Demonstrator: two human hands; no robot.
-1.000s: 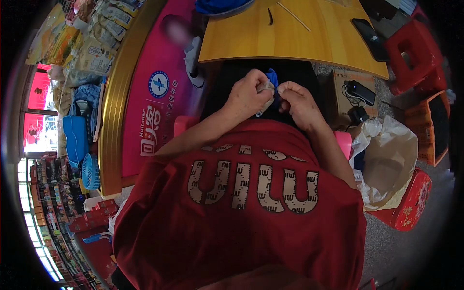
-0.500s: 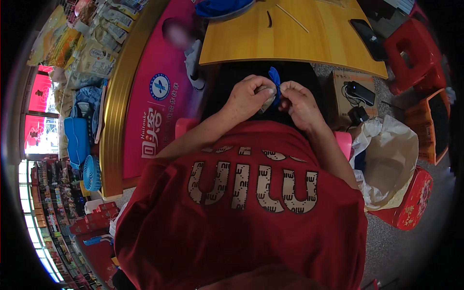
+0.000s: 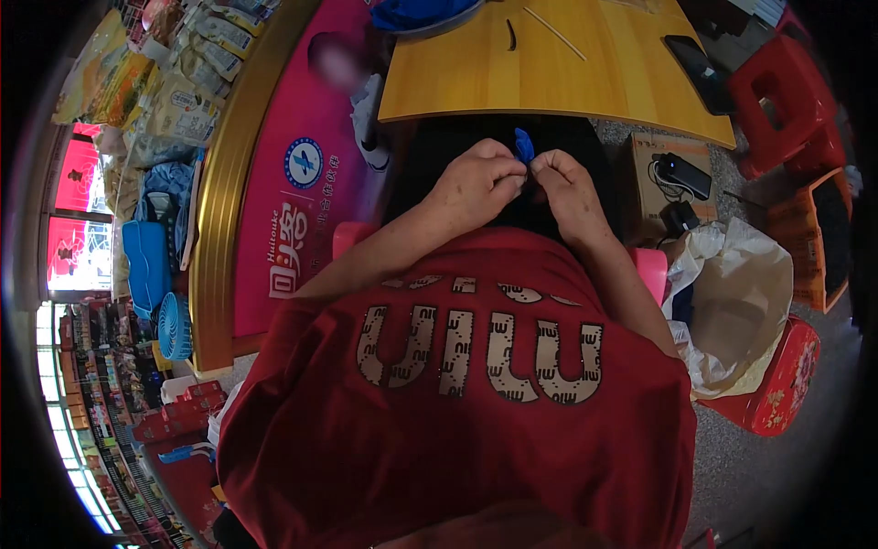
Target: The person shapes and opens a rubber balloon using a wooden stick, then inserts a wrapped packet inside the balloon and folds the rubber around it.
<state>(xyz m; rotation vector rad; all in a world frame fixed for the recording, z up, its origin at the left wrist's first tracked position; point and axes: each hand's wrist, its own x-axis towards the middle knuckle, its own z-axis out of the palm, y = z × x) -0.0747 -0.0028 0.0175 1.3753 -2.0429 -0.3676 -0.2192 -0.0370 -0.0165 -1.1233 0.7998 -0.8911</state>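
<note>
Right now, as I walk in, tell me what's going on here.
A person in a red shirt has a small blue piece pinched between the fingertips of the left hand and right hand. It looks soft, but what it is can't be told. The hands are close together, short of the wooden table, where a thin stick lies.

The wood-grain table carries a grey-rimmed basin at its left, a short curved dark strip (material unclear), a slender stick lying aslant, and a black smartphone along the right edge.
</note>
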